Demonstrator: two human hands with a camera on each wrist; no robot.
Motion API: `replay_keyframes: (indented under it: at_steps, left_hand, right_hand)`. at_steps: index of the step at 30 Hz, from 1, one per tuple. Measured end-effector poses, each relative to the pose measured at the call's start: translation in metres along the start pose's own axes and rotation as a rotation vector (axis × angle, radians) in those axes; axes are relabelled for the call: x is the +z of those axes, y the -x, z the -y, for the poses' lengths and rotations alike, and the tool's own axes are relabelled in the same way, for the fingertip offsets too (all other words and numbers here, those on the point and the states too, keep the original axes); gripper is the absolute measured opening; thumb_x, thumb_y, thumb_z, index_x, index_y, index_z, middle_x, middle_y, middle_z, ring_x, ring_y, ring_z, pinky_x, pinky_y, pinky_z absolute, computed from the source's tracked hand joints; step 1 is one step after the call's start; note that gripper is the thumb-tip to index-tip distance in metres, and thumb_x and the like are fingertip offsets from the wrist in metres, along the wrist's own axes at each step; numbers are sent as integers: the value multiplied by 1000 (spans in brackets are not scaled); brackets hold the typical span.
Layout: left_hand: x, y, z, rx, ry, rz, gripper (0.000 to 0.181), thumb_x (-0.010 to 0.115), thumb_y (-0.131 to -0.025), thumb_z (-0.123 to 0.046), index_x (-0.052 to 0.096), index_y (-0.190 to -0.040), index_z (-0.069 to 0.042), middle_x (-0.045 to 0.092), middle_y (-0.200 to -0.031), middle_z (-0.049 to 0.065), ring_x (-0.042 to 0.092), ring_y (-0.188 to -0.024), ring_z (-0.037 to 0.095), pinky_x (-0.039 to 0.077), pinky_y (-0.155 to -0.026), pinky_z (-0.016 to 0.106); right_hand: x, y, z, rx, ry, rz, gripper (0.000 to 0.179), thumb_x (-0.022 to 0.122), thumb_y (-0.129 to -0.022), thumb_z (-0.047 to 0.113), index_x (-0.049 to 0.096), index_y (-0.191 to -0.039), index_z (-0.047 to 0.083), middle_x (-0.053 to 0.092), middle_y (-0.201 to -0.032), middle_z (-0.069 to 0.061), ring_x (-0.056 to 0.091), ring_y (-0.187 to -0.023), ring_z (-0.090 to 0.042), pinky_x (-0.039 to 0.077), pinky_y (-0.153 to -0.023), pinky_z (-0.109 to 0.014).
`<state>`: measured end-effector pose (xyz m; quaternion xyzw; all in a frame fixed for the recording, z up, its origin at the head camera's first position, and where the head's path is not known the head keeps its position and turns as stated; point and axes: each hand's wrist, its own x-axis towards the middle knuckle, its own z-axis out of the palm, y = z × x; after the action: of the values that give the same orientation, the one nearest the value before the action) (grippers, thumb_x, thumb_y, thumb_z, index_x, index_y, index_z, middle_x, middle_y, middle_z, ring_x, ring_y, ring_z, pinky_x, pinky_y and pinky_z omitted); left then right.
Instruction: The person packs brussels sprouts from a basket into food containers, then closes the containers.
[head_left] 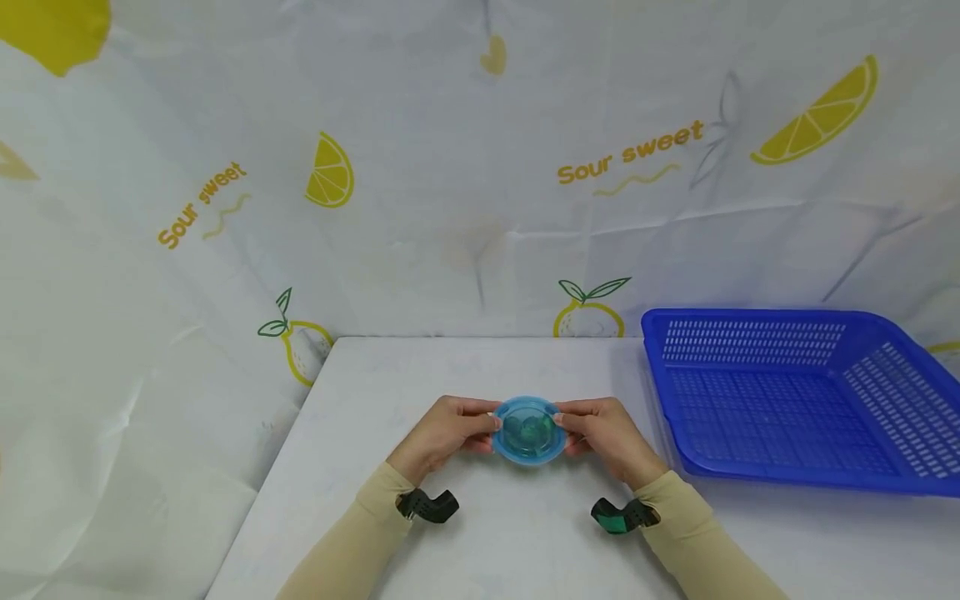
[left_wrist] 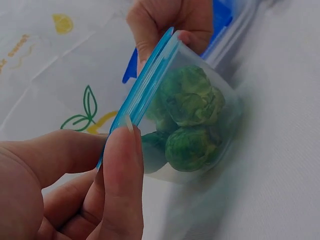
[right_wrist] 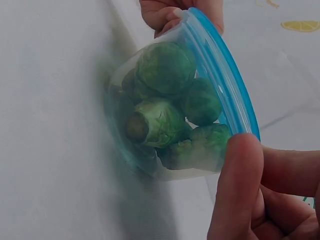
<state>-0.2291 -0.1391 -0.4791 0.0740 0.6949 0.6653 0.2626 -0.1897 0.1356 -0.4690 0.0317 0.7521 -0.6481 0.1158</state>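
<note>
A small see-through plastic container (head_left: 529,432) with a blue lid (left_wrist: 142,82) is between my two hands at the middle of the white table. The lid sits over its mouth. Through the cloudy wall show several green Brussels sprouts (right_wrist: 165,67). My left hand (head_left: 442,432) pinches the rim at the left side, thumb and fingers on the lid's edge. On the opposite side my right hand (head_left: 606,433) grips the rim the same way, its thumb (right_wrist: 242,160) against the blue edge. Whether the container's base touches the table, I cannot tell.
To the right stands a large blue plastic basket (head_left: 757,400) with perforated walls, near the right forearm. A white sheet (head_left: 450,167) printed with lemons hangs behind the table (head_left: 420,367). Each wrist wears a dark strap.
</note>
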Motion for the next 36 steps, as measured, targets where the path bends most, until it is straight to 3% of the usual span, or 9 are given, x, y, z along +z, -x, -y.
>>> replay_keyframes:
  at_steps: [14,22,30,36]
  left_hand:
    - [-3,-3,5,-8,13,20,45,76,-101,-12,68,-144,-1,73,-90,2,72,-73,8,66,-72,22]
    - [-3,-4,1,9,-4,-11,46,74,-102,-13,67,-145,1,72,-91,1,70,-73,7,65,-72,21]
    - [-1,-3,1,12,-37,-19,45,74,-103,-16,67,-144,3,73,-94,0,70,-76,6,64,-74,21]
    - [-1,-2,0,4,-62,-39,43,71,-106,-26,70,-139,1,71,-96,4,72,-79,10,66,-76,24]
  right_hand:
    - [1,0,-2,14,19,-17,41,68,-104,9,67,-141,-9,65,-78,-1,62,-64,-13,62,-64,-26]
    - [4,-5,0,15,65,-32,39,66,-106,10,67,-141,-7,68,-88,-4,62,-68,-13,61,-65,-25]
    - [6,-4,-1,14,73,-32,39,65,-107,10,66,-142,-8,70,-88,-5,64,-69,-14,62,-66,-26]
    - [3,-2,4,-23,172,-11,43,61,-111,18,63,-145,-7,71,-96,-10,66,-74,-17,64,-70,-31]
